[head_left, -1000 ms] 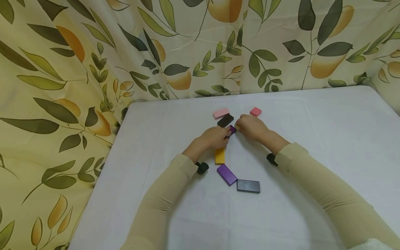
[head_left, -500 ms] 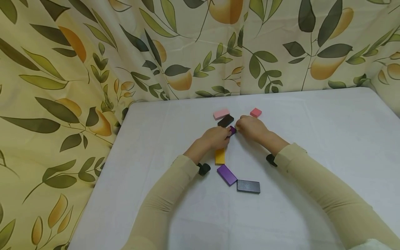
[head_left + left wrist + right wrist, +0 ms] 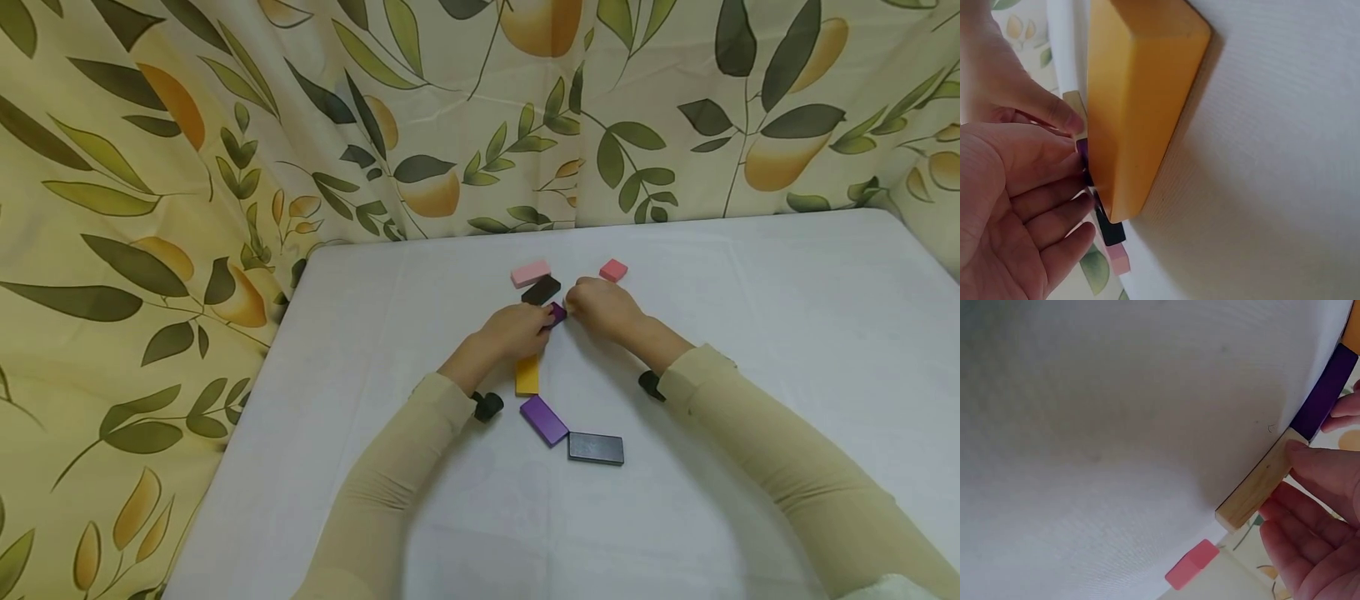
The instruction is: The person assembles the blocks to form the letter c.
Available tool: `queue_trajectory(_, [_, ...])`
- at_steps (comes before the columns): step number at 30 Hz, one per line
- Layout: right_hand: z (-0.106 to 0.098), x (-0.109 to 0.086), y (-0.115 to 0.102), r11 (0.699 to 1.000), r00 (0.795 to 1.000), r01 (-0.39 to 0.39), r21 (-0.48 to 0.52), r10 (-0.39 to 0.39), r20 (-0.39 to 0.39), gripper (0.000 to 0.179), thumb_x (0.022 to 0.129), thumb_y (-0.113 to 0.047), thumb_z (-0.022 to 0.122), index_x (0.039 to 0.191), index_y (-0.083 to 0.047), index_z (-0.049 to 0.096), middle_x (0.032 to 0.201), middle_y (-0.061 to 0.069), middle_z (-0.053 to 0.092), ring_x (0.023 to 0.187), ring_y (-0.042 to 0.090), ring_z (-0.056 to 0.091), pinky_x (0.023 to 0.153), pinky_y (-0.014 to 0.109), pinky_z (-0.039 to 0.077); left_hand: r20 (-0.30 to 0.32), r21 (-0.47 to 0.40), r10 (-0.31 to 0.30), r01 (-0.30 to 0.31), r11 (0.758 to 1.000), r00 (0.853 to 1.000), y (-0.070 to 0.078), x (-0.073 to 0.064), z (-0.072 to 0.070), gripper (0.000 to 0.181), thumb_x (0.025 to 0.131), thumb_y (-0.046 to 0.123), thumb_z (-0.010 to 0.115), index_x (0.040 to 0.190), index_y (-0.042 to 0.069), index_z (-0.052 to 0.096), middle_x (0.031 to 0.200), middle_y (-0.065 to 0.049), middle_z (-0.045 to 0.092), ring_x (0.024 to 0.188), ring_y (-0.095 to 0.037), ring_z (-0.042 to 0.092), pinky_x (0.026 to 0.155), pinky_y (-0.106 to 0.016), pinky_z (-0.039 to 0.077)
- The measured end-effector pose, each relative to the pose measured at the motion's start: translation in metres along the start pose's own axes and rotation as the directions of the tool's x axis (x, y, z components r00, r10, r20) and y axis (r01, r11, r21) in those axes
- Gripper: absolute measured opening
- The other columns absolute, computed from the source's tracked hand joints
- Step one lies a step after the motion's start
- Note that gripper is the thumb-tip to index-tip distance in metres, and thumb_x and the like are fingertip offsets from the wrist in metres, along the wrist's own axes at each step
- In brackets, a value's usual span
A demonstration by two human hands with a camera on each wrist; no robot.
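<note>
In the head view my left hand (image 3: pixel 516 331) reaches over a line of flat blocks and pinches a dark purple block (image 3: pixel 557 315). My right hand (image 3: pixel 606 308) lies just beside it and pinches a plain wooden block (image 3: pixel 1257 481), seen in the right wrist view. There the wooden block's end meets the end of the dark purple block. A yellow block (image 3: pixel 527 375) sits partly under my left hand, looming large in the left wrist view. Behind my left hand are a black block (image 3: pixel 542 290) and a light pink block (image 3: pixel 531 272).
Toward me, a brighter purple block (image 3: pixel 543 421) touches the yellow block's corner, and a dark grey block (image 3: pixel 596 448) adjoins it. A coral pink block (image 3: pixel 613 270) lies beyond my right hand. Everything rests on a white-covered table (image 3: pixel 787 333) backed by a patterned curtain (image 3: pixel 480 108).
</note>
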State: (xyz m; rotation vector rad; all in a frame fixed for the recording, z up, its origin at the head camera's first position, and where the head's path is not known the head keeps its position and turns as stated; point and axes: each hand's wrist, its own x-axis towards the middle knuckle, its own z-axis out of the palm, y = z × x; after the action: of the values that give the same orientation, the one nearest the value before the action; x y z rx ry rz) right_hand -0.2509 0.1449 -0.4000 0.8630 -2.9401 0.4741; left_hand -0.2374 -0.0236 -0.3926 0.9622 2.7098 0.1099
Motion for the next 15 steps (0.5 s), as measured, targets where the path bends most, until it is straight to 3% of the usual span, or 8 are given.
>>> queue_trajectory(6, [-0.0001, 0.0028, -0.0002, 1.000, 1.000, -0.017, 0.017, 0.016, 0.016, 0.012, 0.086, 0.000, 0.057, 0.078, 0.002, 0.065, 0.071, 0.011, 0.058, 0.068, 0.027, 0.052, 0.069, 0.041, 0.046, 0.002, -0.037, -0.032, 0.032, 0.999, 0.999, -0.0006, -0.0014, -0.0003, 0.038, 0.095, 0.022, 0.048, 0.130, 0.010, 0.053, 0.131, -0.003, 0.052, 0.114, -0.019, 0.052, 0.096, -0.030, 0.038])
queue_trajectory(15, [-0.0026, 0.0049, -0.0001, 0.999, 0.998, -0.040, 0.024, 0.039, 0.045, 0.014, 0.085, -0.002, 0.060, 0.094, 0.007, 0.067, 0.088, 0.019, 0.065, 0.082, 0.033, 0.060, 0.080, 0.044, 0.046, 0.014, -0.066, -0.039, 0.039, 0.997, 0.999, -0.0016, -0.0020, -0.0009, 0.039, 0.095, 0.021, 0.048, 0.133, 0.009, 0.051, 0.137, -0.004, 0.046, 0.122, -0.020, 0.045, 0.100, -0.032, 0.034])
